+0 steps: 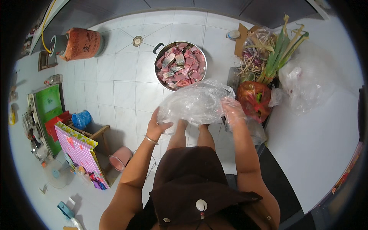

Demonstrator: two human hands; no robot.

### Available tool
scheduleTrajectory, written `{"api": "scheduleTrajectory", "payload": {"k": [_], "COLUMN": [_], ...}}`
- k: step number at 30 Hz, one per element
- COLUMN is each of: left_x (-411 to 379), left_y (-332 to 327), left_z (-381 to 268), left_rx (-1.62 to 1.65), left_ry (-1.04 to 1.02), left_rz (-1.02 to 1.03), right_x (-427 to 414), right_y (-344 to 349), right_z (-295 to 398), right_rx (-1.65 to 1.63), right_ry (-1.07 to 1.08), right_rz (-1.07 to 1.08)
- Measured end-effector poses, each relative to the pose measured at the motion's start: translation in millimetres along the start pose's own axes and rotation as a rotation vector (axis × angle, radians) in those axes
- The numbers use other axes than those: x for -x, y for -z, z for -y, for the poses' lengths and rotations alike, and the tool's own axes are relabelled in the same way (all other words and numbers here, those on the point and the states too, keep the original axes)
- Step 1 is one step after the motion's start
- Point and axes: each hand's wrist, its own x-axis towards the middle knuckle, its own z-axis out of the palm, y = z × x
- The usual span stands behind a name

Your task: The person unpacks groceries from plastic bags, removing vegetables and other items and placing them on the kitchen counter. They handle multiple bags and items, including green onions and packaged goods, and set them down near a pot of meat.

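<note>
A large clear plastic bag (pixel 192 105) is spread between my two hands, above my bare feet. My left hand (pixel 156 125) holds its left side, with the thumb in front and the fingers partly behind the film. At the right end, crumpled film covers my right hand (pixel 232 110), which grips the bag; its fingertips are blurred by the plastic. Just beyond the bag, a round steel pot (pixel 205 70) with a black side handle stands on the floor. Raw fish pieces (pixel 181 64), some with silvery skin, fill it.
On the right are leafy green stalks (pixel 277 54), a red bag of produce (pixel 254 99) and a bulky clear plastic bag (pixel 302 83). An orange gas cylinder (pixel 82 44) stands far left. A pink bucket (pixel 120 158) sits by a cloth-covered table (pixel 79 149). A floor drain (pixel 137 41) lies beyond.
</note>
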Motion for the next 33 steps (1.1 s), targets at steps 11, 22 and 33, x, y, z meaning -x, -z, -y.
{"api": "scheduleTrajectory", "payload": {"k": [11, 22, 33], "left_x": [48.4, 23.6, 48.3], "left_y": [59.6, 102.1, 150.8], "left_z": [-137.6, 70.4, -47.1], "left_rx": [0.096, 0.112, 0.706], "left_ry": [-0.493, -0.005, -0.011], "left_rz": [-0.408, -0.230, -0.064], "right_x": [31.8, 8.5, 21.0], "right_y": [-117.4, -101.3, -190.7], "right_z": [130.1, -27.7, 38.5], "right_rx": [1.240, 0.608, 0.893], "right_ry": [0.630, -0.199, -0.255], "right_rz": [-0.593, -0.097, -0.174]}}
